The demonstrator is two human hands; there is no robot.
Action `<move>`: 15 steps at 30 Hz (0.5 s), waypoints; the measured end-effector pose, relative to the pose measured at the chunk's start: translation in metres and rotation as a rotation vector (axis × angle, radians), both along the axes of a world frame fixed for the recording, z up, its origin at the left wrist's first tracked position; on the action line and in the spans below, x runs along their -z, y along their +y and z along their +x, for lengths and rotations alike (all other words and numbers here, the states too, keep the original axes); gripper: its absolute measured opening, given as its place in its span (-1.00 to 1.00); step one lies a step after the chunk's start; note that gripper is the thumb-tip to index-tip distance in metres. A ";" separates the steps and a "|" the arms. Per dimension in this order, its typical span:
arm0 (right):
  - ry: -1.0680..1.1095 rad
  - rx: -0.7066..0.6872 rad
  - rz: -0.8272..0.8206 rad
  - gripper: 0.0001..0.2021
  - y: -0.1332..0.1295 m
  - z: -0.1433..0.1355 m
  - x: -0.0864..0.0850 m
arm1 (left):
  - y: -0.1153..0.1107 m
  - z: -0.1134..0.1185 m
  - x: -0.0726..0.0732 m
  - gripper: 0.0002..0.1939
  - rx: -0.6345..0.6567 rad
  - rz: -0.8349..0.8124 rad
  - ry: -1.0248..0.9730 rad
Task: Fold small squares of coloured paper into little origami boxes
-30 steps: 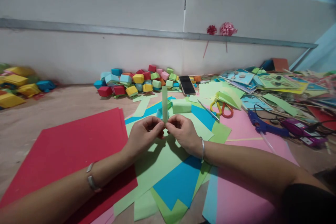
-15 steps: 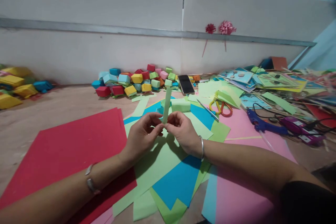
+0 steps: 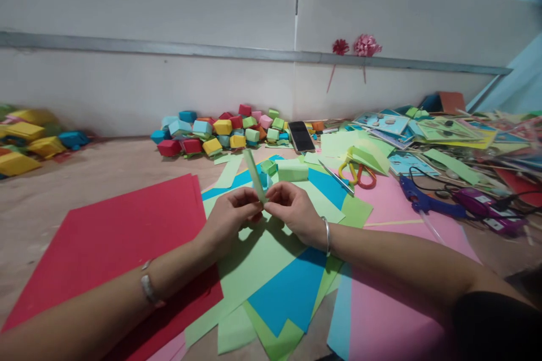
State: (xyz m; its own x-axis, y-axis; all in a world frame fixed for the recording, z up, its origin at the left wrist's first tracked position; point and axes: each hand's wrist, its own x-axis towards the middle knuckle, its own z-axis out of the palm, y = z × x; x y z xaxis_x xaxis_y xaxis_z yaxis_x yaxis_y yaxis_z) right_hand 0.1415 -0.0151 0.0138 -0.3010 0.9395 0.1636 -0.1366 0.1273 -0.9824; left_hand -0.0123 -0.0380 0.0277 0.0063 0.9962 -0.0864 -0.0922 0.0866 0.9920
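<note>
A narrow light green paper strip (image 3: 254,174) stands up from between my fingertips, leaning to the left. My left hand (image 3: 235,213) pinches its lower end from the left. From the other side my right hand (image 3: 293,206) closes on the same end, its fingertips close to those of the left. Just behind the hands lie a small green folded paper piece (image 3: 269,167) and a curled light green paper (image 3: 292,170). Beneath the hands are overlapping green sheets (image 3: 248,271) and a blue sheet (image 3: 288,293).
Red sheets (image 3: 131,242) lie left, pink sheets (image 3: 393,299) right. Small colored paper boxes (image 3: 222,127) and a phone (image 3: 301,137) are at the back. Scissors (image 3: 366,176), a silver pen (image 3: 336,176) and a blue glue gun (image 3: 427,201) lie to the right.
The strip's upper end has tilted to the left. My left fingers have drawn closer together around its lower end. The view has shifted slightly.
</note>
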 end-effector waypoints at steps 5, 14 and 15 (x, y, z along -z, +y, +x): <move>-0.046 -0.006 0.053 -0.88 0.000 0.002 -0.002 | 0.001 -0.001 0.002 -0.85 0.013 0.082 0.099; -0.033 -0.003 0.082 -0.87 0.000 0.004 0.000 | 0.001 -0.002 -0.001 -0.68 0.001 0.159 0.172; -0.031 -0.001 0.078 -0.86 0.000 0.004 0.001 | 0.000 -0.001 -0.002 -0.68 -0.005 0.169 0.186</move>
